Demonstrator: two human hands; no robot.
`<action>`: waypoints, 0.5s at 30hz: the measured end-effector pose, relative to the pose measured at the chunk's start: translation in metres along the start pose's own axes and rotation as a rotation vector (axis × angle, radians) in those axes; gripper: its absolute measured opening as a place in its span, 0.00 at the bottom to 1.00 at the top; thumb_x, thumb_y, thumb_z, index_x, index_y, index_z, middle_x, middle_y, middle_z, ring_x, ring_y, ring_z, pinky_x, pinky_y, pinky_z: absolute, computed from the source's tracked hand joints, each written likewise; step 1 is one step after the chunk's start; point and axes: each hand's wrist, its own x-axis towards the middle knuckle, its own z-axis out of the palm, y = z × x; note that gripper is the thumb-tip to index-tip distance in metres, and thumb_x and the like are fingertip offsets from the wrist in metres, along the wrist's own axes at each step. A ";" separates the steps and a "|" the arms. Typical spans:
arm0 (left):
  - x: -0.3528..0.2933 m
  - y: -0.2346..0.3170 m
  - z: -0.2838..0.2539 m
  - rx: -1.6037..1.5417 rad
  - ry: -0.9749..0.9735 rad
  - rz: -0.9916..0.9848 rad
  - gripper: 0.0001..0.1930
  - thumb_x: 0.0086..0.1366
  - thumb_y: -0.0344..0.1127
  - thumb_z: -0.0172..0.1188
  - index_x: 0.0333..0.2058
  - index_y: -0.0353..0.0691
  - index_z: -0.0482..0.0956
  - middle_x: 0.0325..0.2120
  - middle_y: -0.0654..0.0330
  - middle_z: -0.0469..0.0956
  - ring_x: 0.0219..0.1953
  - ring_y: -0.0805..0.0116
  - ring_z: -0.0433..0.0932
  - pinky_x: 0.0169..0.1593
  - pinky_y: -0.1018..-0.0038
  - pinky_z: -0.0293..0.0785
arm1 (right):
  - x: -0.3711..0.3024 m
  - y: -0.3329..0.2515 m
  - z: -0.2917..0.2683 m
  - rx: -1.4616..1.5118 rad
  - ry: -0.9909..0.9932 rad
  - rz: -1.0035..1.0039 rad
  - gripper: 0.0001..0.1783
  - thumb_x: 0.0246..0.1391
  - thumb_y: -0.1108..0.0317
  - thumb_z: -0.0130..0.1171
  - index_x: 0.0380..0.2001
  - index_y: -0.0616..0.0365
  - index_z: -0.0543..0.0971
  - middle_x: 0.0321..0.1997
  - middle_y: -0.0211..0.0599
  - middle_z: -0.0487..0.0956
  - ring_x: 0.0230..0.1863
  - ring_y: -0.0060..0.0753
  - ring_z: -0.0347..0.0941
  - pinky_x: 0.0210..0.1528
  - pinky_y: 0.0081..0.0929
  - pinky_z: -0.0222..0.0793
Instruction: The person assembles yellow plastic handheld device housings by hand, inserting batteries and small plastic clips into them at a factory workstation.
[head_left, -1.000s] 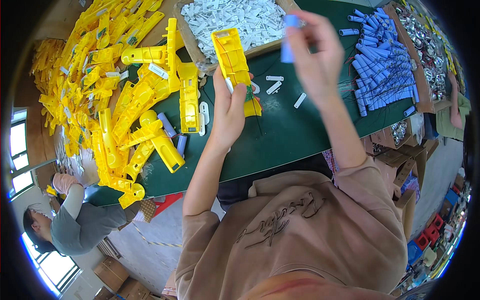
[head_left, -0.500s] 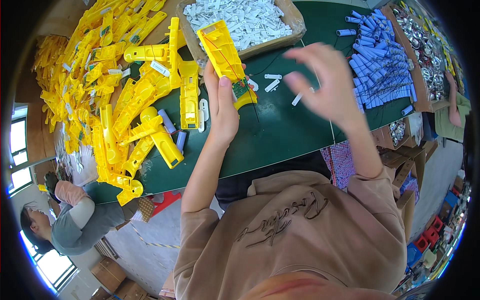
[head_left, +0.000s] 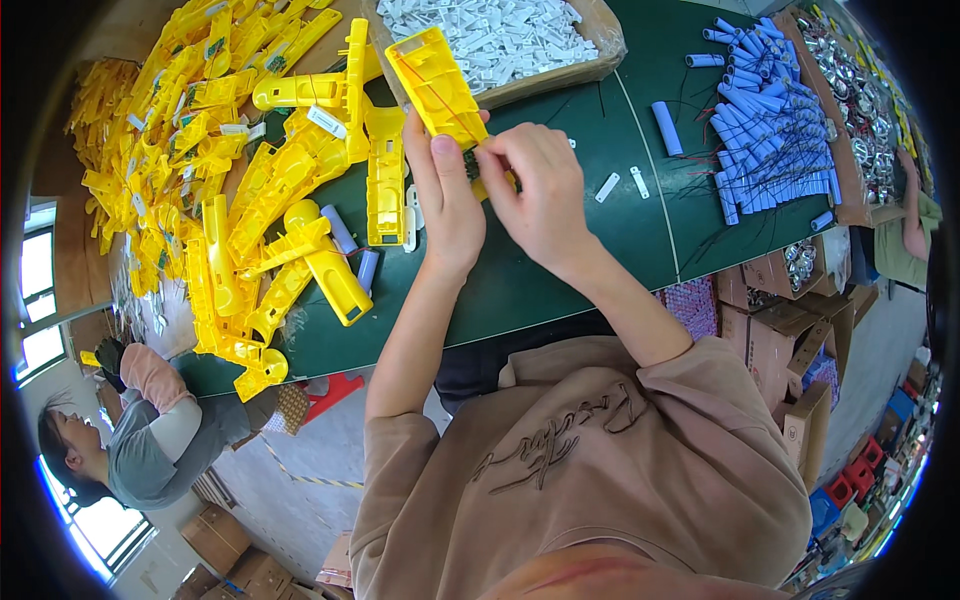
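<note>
My left hand (head_left: 452, 205) is closed round a long yellow plastic shell (head_left: 437, 85), holding it tilted above the green table with its hollow side up. A thin red wire (head_left: 446, 107) runs along inside the shell toward my right hand (head_left: 543, 192). My right thumb and forefinger pinch together at the shell's near end, where the wire meets them. A green circuit board (head_left: 471, 160) there is mostly hidden by my fingers. Just left of my left hand lies another yellow shell (head_left: 386, 190), with white plastic pieces (head_left: 411, 220) beside it.
Yellow shells (head_left: 290, 200) heap up at left, with blue cylindrical cells (head_left: 338, 228) among them. A carton (head_left: 600, 68) of white pieces stands ahead. At right are piled wired blue cells (head_left: 770, 150), one lone cell (head_left: 667, 128) and a box of shiny metal parts (head_left: 850, 75). A co-worker (head_left: 150, 430) sits left.
My right hand has come left from over the table to the shell's near end, and its fingers have closed there. The lone blue cell now shows. My left hand still holds the shell.
</note>
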 end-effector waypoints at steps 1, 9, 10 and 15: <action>0.001 0.000 -0.001 0.047 0.006 0.026 0.22 0.72 0.41 0.32 0.59 0.36 0.50 0.44 0.52 0.70 0.46 0.66 0.70 0.52 0.71 0.64 | -0.002 0.000 0.002 0.000 -0.001 0.002 0.07 0.42 0.75 0.59 0.24 0.58 0.70 0.23 0.34 0.70 0.25 0.37 0.67 0.30 0.32 0.58; 0.002 0.004 0.002 -0.064 0.048 -0.110 0.19 0.68 0.34 0.36 0.56 0.38 0.55 0.43 0.52 0.70 0.43 0.68 0.71 0.50 0.72 0.66 | -0.003 -0.003 0.003 -0.062 0.009 -0.065 0.09 0.41 0.77 0.61 0.26 0.58 0.72 0.25 0.35 0.70 0.27 0.36 0.67 0.31 0.31 0.58; 0.002 0.005 0.004 -0.099 0.042 -0.151 0.18 0.67 0.31 0.37 0.56 0.38 0.56 0.43 0.53 0.70 0.43 0.68 0.71 0.49 0.73 0.66 | -0.003 -0.002 0.003 -0.064 0.010 -0.062 0.09 0.41 0.77 0.61 0.26 0.58 0.72 0.25 0.35 0.70 0.27 0.36 0.67 0.31 0.31 0.58; 0.005 0.000 0.002 -0.054 -0.020 -0.146 0.18 0.65 0.28 0.39 0.55 0.38 0.56 0.43 0.53 0.71 0.42 0.70 0.71 0.48 0.74 0.66 | -0.004 0.006 -0.005 -0.114 -0.021 -0.103 0.07 0.43 0.74 0.59 0.26 0.57 0.71 0.26 0.35 0.71 0.28 0.37 0.68 0.33 0.31 0.59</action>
